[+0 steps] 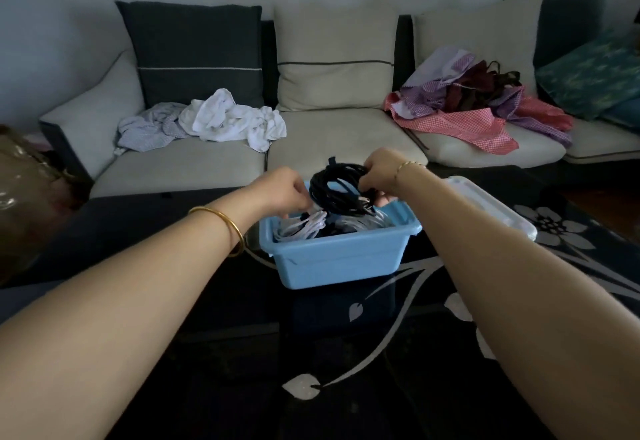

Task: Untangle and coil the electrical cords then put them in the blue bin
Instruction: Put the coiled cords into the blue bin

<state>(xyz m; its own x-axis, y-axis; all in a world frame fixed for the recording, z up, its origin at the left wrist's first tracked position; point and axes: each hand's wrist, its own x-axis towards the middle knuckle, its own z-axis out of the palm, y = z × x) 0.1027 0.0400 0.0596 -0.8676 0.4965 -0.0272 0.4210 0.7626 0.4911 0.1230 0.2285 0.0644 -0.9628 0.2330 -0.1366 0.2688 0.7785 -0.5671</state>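
A blue bin (341, 263) stands on the dark glass table in front of me, with white coiled cords (308, 226) lying inside it. A coiled black cord (334, 188) hangs just above the bin's far side. My right hand (379, 171) grips the coil at its right edge, fingers curled round the strands. My left hand (289, 190) is at the coil's left side with fingers curled down toward the bin; what they pinch is hidden between hand and cord.
A clear white lid (491, 207) lies right of the bin. The black table (242, 370) has a white flower pattern. Behind it, a sofa holds a white cloth pile (225, 121) and a red checked cloth pile (478, 110).
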